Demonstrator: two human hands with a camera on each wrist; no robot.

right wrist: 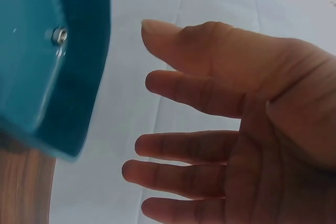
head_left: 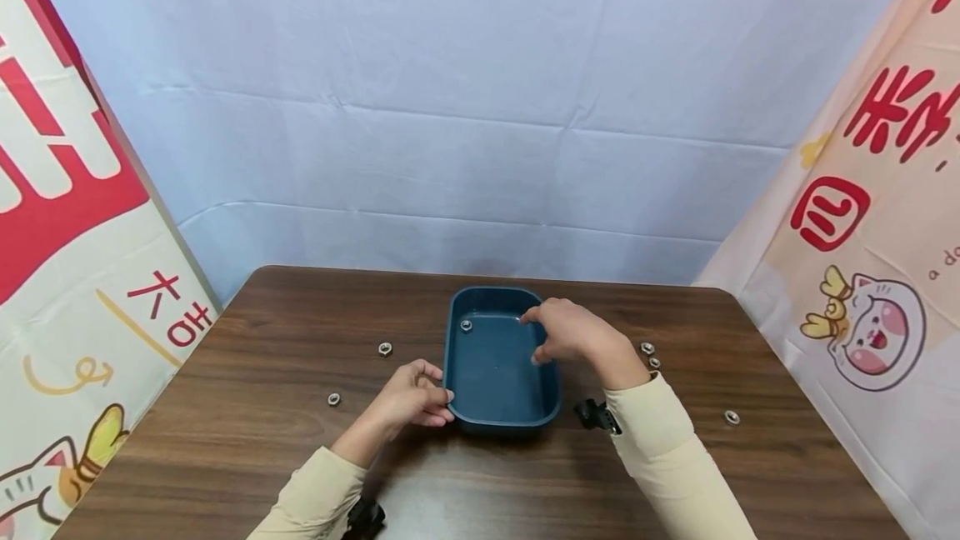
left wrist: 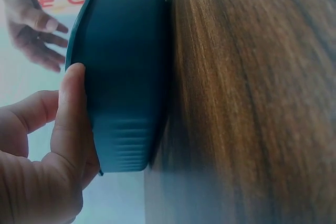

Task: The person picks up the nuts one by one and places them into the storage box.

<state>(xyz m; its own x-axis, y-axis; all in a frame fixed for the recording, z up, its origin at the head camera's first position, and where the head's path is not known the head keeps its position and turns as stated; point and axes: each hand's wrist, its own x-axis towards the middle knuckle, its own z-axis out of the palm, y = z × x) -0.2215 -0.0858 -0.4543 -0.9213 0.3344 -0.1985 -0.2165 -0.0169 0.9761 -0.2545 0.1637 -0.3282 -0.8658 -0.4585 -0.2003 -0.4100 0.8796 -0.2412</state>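
Observation:
A dark blue rectangular plastic box [head_left: 495, 423] stands on the table, with one hex nut [head_left: 467, 326] inside near its left wall. My left hand [head_left: 416, 397] holds the box's left rim near its front corner. In the left wrist view, fingers [left wrist: 73, 98] of that hand touch the rim and outer wall. Over the right side of the box hovers my right hand [head_left: 576, 333], its thumb and fingers apart. In the right wrist view, nothing lies between the spread fingers [right wrist: 184, 145], and the nut [right wrist: 60, 35] shows inside the box.
Left of the box, two hex nuts lie apart, one farther back [head_left: 385, 349] and one nearer [head_left: 333, 399]. To its right are a close pair of nuts [head_left: 647, 348] and a single nut [head_left: 732, 417]. Cloth backdrops [head_left: 480, 148] surround the wooden table [head_left: 255, 357].

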